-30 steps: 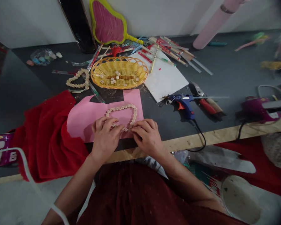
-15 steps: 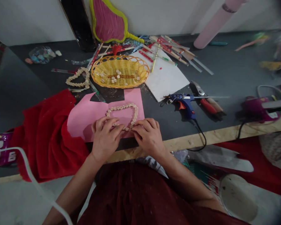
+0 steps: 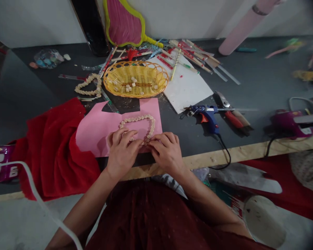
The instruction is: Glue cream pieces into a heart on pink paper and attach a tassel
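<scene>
Our left hand [image 3: 123, 151] is loosely curled over the near-left part of a knobbly pale loop [image 3: 153, 125], and our right hand [image 3: 167, 151] bends its fingertips together at the near tip; we cannot tell whether either grips it. We see the loop on pink paper [image 3: 94, 130] at the tabletop's [image 3: 172, 126] front, between a yellow basket [image 3: 161, 74] and us.

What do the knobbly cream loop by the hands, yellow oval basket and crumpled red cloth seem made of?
Knobbly cream loop: matte, possibly wood or shell; small, uneven pieces.
Yellow oval basket: perhaps cane or plastic, faintly glossy; interlaced strands.
Crumpled red cloth: probably plush fabric, matte; thick, soft folds.
</scene>
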{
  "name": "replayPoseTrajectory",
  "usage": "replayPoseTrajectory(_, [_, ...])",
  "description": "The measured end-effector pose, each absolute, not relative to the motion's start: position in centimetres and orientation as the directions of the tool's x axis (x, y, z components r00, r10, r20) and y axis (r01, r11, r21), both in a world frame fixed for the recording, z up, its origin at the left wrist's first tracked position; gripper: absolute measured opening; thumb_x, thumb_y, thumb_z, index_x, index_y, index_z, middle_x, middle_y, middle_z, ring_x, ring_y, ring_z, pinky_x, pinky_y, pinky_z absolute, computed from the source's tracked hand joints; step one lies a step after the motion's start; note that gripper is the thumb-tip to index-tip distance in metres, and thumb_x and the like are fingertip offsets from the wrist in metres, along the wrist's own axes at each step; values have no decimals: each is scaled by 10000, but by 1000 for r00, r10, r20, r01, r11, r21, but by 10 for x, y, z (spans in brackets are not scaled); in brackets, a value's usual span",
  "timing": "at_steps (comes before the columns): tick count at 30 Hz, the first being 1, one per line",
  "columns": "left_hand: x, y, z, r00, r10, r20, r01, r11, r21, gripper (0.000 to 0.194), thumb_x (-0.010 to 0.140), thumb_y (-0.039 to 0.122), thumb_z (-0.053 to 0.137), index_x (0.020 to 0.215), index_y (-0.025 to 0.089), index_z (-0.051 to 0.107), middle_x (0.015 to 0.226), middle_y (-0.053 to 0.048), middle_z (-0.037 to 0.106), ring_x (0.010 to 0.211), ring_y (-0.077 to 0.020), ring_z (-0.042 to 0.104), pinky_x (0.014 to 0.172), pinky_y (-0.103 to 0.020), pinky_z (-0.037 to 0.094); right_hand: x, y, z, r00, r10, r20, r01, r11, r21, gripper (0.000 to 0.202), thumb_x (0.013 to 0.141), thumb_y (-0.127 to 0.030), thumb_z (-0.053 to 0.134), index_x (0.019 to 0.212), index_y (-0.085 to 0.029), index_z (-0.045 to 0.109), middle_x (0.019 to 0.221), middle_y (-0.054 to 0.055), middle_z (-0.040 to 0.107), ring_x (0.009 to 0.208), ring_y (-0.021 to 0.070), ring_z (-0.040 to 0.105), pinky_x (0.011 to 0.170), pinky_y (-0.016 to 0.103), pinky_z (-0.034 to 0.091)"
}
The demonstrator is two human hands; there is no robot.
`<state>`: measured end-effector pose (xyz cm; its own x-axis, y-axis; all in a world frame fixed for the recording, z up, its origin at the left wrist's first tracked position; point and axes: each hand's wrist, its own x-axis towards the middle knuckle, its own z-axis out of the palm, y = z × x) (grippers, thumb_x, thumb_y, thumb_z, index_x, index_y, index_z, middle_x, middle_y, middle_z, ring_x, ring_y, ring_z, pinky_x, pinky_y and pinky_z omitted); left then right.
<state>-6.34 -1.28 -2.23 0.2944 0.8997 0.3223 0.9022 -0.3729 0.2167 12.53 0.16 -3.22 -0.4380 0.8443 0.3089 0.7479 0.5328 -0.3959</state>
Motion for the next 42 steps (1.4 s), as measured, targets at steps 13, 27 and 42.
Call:
replayPoseTrajectory(13, [-63, -13, -25, 276, 899, 341, 892, -372, 257, 107, 843, 250, 624, 929, 255, 688, 1166, -38, 649, 1179, -293, 434, 978, -494, 349, 125, 1, -33, -433, 855, 284, 774, 515, -368, 92, 883, -261, 613, 927, -270, 693, 997, 8, 691, 946, 213, 502, 821, 399, 318])
replayPoseTrajectory(27, [-62, -13, -24, 285, 887, 362, 886, -388, 253, 121, 830, 214, 632, 935, 249, 683, 1160, -39, 654, 1167, -294, 438, 968, -490, 356, 123, 3, -33, -397, 870, 293, 796, 485, -362, 118, 907, -301, 588, 875, -248, 688, 929, 17, 694, 868, 198, 521, 749, 365, 327])
replayPoseTrajectory(42, [-77, -32, -20, 229, 878, 419, 875, -374, 306, 118, 795, 209, 688, 902, 256, 677, 1093, -35, 671, 1132, -272, 487, 935, -479, 387, 121, 3, -35, -379, 879, 290, 803, 468, -370, 169, 915, -351, 579, 834, -247, 686, 903, 17, 695, 860, 188, 541, 762, 357, 326])
